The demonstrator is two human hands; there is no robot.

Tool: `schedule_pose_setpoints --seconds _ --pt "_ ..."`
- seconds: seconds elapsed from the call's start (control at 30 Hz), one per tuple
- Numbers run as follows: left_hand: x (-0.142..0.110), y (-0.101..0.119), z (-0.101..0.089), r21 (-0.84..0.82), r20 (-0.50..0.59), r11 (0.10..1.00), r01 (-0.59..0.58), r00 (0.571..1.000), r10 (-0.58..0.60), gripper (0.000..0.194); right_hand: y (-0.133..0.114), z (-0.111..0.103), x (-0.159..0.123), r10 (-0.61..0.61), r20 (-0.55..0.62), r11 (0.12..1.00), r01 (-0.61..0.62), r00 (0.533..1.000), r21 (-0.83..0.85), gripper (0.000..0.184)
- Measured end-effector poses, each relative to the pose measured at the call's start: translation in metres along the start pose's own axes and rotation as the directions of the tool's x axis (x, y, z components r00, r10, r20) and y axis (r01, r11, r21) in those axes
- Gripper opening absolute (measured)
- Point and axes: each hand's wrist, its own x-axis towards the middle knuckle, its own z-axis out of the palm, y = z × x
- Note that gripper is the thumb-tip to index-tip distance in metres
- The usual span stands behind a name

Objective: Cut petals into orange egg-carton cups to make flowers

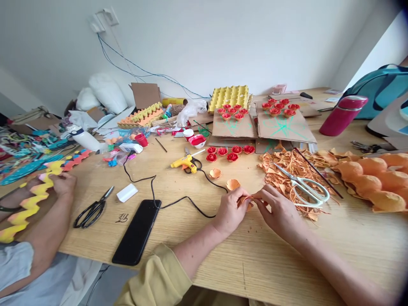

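Both hands meet above the table around a small orange egg-carton piece point(245, 203). My left hand point(232, 210) is closed on it, fingers partly covering it. The thumb and fingertips of my right hand point(279, 212) pinch its edge from the other side. Just beyond my left hand sits an orange carton cup point(233, 184), with another layered orange cup point(215, 173) farther off. To the right lie white-handled scissors point(309, 191) on a heap of orange carton scraps point(277, 165).
A yellow glue gun point(186, 163), black phone point(137, 231) and black scissors point(94, 209) lie to the left. Red paper flowers point(232, 157) stand before the cardboard sheets point(283, 125). An orange egg tray point(376, 178) is at right. A co-worker's hand point(63, 183) holds a yellow carton strip point(28, 206).
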Motion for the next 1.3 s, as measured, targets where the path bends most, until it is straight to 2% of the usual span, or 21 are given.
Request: schedule_pose_setpoints --seconds 0.13,0.23,0.43,0.57,0.77,0.97,1.17,1.3 --pt "0.0011 0.0009 -0.0003 -0.069 0.006 0.997 0.016 1.0 -0.016 0.01 -0.0011 -0.0008 0.0008 -0.035 -0.009 0.999 0.034 0.999 -0.032 0.021" --pt "0.0017 0.001 -0.0005 -0.092 -0.018 0.996 0.016 1.0 -0.018 0.01 -0.0008 -0.0015 0.0024 -0.043 -0.02 0.999 0.043 0.999 0.008 0.02" --pt "0.0015 0.0016 -0.0007 -0.069 -0.011 0.997 0.028 1.0 -0.029 0.007 -0.001 -0.0013 0.0027 -0.012 0.009 0.999 0.012 1.0 0.037 0.019" --pt "0.0014 0.0011 0.0007 -0.118 0.011 0.991 0.059 0.998 -0.058 0.006 -0.0018 -0.001 0.0025 -0.002 0.016 0.999 0.001 1.0 0.038 0.02" --pt "0.0024 -0.0025 0.0025 -0.183 0.002 0.98 0.075 0.997 -0.076 0.008 -0.0011 -0.0012 0.0014 -0.042 0.003 0.999 0.042 0.999 -0.019 0.02" --pt "0.0029 0.0026 0.0005 -0.09 -0.078 0.996 -0.009 0.997 0.002 0.007 -0.0006 -0.0007 0.0035 -0.038 -0.028 0.999 0.039 0.999 0.038 0.018" --pt "0.0028 0.0004 0.002 -0.162 -0.013 0.986 0.051 0.998 -0.054 0.005 0.0019 0.0013 0.0035 -0.012 -0.006 0.997 0.012 1.0 0.071 0.017" --pt "0.0034 -0.0014 0.0028 -0.201 -0.032 0.978 0.046 0.998 -0.054 0.007 0.0014 0.0011 0.0022 -0.01 -0.019 0.997 0.012 1.0 0.082 0.016"
